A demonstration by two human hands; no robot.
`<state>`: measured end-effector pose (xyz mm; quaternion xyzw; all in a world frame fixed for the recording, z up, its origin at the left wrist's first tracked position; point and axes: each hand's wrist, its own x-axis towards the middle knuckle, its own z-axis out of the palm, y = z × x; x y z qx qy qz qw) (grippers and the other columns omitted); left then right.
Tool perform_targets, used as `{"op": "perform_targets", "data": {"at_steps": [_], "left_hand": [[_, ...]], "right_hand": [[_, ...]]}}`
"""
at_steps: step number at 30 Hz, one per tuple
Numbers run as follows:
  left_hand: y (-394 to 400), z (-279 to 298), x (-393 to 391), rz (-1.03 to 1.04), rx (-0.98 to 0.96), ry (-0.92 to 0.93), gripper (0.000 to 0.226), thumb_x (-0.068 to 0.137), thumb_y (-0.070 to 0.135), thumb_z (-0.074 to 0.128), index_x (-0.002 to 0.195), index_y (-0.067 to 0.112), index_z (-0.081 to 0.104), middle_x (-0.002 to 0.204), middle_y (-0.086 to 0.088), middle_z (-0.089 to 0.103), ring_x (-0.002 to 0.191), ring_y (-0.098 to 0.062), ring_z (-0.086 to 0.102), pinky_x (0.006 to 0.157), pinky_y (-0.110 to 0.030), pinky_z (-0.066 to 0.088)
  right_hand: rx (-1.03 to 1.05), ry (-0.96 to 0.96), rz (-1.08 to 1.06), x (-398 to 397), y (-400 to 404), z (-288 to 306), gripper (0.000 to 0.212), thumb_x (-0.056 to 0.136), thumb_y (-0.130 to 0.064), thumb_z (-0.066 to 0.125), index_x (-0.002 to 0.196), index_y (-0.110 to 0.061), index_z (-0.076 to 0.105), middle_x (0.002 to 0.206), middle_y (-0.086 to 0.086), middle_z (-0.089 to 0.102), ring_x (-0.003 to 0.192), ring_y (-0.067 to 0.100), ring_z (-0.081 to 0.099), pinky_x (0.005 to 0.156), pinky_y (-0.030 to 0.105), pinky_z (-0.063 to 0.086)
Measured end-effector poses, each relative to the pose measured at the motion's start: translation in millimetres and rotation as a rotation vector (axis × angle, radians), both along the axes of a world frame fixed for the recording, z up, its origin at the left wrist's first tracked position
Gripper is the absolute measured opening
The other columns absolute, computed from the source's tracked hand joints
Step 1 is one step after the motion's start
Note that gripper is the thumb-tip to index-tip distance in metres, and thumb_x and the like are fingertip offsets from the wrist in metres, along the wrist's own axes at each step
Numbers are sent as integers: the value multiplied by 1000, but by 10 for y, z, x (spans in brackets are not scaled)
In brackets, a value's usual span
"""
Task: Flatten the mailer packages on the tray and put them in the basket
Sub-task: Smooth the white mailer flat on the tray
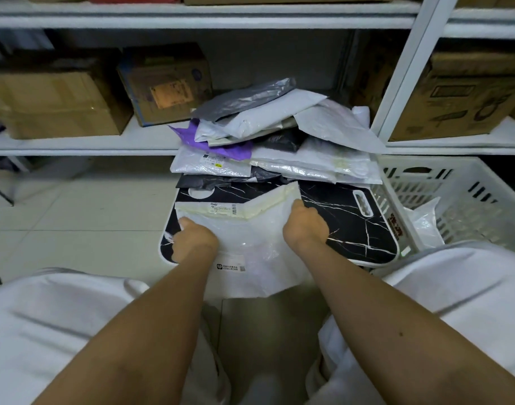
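My left hand [193, 239] and right hand [304, 226] curl round a crinkly white plastic mailer [250, 238], flat on the black marbled tray [352, 217], long axis toward me, overhanging the near edge; slotted white basket [466, 194] right

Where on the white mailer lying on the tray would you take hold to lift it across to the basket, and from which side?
Hold the white mailer by its two side edges, one hand each, where the left hand and right hand already sit. It lies flat and limp, overhanging the tray's near edge, so two-sided support should stop it folding. The basket stands to the right.
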<state>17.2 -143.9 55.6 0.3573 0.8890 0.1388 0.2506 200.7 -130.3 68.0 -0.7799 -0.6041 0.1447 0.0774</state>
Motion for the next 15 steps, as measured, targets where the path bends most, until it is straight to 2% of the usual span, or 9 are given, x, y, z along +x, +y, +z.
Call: {"op": "perform_targets", "data": {"at_steps": [3,7,10,15], "left_hand": [[-38,154,138,-67,45,39,58,95,19,39,147,20,16,139,-22,38,124,-37,44,97,-47,39],[-27,443,365,-61,153,53,49,95,20,40,140,16,24,133,-21,41,120,-36,46,95,-45,38],[25,656,505,-60,266,53,53,92,20,47,139,15,24,133,-21,41,118,-36,47,91,-45,40],[156,985,767,-107,375,60,53,92,19,50,138,17,24,133,-21,40,121,-37,43,93,-46,40]], "right_hand": [[66,-54,69,-80,-15,220,36,90,-10,47,126,-14,48,122,15,51,109,33,56,78,37,46],[160,-86,118,-33,-30,541,33,88,-8,49,121,-12,51,121,14,51,106,32,56,74,36,44],[248,-88,89,138,-29,790,31,89,-8,50,120,-12,52,119,14,51,104,32,56,69,34,41],[344,-76,13,535,35,1089,35,92,-12,52,127,-13,52,123,15,50,106,34,55,73,35,40]]}}
